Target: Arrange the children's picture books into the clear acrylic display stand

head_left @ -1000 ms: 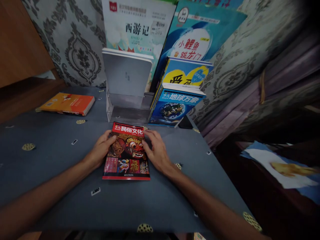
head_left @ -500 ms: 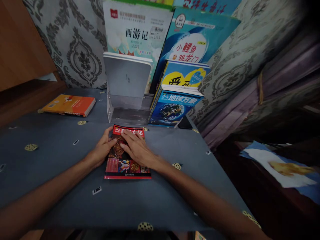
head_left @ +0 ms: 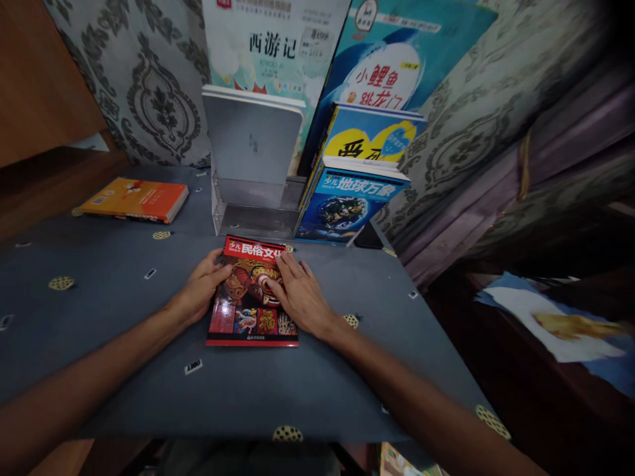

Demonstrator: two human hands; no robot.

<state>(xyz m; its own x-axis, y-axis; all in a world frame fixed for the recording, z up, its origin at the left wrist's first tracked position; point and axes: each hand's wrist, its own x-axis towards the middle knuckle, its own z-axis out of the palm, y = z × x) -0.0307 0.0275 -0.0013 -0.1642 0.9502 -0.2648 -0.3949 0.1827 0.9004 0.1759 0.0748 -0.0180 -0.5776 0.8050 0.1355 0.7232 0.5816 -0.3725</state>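
L hand [head_left: 202, 285]: grasping L edge of red book [head_left: 248, 294]; thumb on cover, fingers [head_left: 212, 259] round the side.
R hand [head_left: 305, 297]: not clenched; laid palm down, fingers spread over upper R of cover.
Red book: flat on desk [head_left: 149, 344], cover up, btwn both hands, just in front of see-through stand [head_left: 258, 221].
Why held so: a hand per side prob. keeps it square & steady; R looks more like resting than gripping.
Stand, L side: grey book [head_left: 253, 135] upright before tall white book [head_left: 270, 53].
Stand, R side: globe book [head_left: 347, 211] in front, then yellow-heart book [head_left: 370, 135], teal book [head_left: 421, 46] at back.
Why stacked so: short ones fwd, tall behind, prob. so titles show.
Orange book [head_left: 136, 198]: flat on desk, far L, well apart from red book.
Hidden: L fingertips, so can't tell if any go under book; R hand covers end of title + part of mask pic.
Cut off: tops of white & teal books.
Unclear: dark flat thing [head_left: 370, 236] beside stand, half hidden; white-and-blue item [head_left: 555, 330] far R, blurred.
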